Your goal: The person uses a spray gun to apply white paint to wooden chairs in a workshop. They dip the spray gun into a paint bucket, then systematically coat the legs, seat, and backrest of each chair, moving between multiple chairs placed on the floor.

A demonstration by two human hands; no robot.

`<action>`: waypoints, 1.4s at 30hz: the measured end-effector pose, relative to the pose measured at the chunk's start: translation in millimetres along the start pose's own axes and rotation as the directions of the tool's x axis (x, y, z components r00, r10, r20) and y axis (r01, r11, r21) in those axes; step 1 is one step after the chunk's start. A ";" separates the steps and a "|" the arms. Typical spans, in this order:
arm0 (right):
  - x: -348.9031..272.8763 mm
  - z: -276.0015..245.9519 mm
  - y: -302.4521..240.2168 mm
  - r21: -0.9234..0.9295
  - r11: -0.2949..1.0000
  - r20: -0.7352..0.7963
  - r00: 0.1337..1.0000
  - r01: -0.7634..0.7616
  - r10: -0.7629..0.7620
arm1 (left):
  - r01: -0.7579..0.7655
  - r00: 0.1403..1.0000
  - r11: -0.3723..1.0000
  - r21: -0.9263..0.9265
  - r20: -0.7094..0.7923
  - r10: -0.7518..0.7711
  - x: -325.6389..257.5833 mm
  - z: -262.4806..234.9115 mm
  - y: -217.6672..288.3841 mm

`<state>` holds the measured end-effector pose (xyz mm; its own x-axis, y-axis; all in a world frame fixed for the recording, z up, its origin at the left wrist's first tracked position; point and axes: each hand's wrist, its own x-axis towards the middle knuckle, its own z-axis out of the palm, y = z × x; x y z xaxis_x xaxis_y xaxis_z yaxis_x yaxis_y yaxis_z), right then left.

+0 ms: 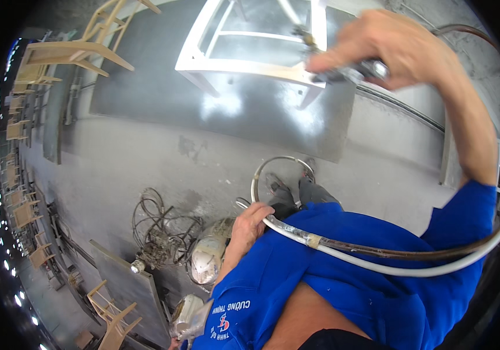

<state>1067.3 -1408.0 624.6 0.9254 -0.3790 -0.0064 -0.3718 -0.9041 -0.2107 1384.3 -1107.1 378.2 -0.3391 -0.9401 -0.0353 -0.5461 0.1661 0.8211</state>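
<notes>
My right hand (pixel 398 46), slightly blurred by motion, is closed around a spray gun (pixel 336 76) at the upper right. The gun is right over the corner of a chair frame (pixel 244 68), which looks mostly white, with a paler wood tone along its near rail. I cannot tell whether the gun touches it. My left hand (pixel 250 226) is at my waist, its fingers wrapped round a pair of hoses, one white (pixel 378 268) and one dark brown (pixel 390 252). The hoses loop in front of me and run behind my right arm.
Under the chair lies a dark panel (pixel 139 93) with white patches. Tangled hoses (pixel 156 224) and a paint-spattered metal tank (pixel 207 259) stand at my left. Bare wooden chairs (pixel 75 52) line the far left; another (pixel 113 315) is at lower left, by a leaning board (pixel 127 280).
</notes>
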 end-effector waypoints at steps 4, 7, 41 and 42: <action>-63.4 -18.5 -47.7 -0.162 0.972 0.141 0.971 -0.168 0.191 | -0.021 0.997 0.998 -0.067 0.078 0.026 5.6 2.8 7.0; -109.7 -5.5 -61.6 -0.205 0.899 0.194 0.884 -0.387 0.425 | -0.038 0.995 0.987 -0.154 0.085 0.051 7.3 14.4 15.7; -222.3 164.2 183.5 0.888 0.363 -0.380 -0.006 -0.283 0.925 | -0.013 1.000 0.970 0.244 0.027 0.007 44.9 80.6 164.6; -219.2 175.8 198.6 0.904 0.347 -0.375 -0.074 -0.249 0.924 | 0.054 0.998 0.968 0.245 0.009 -0.058 40.1 79.9 167.6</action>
<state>803.7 -1469.9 412.3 -0.4399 -0.8815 0.1720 -0.2926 -0.0404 -0.9554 1218.0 -1093.2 468.9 -0.3139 -0.9453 -0.0883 -0.7343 0.1827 0.6537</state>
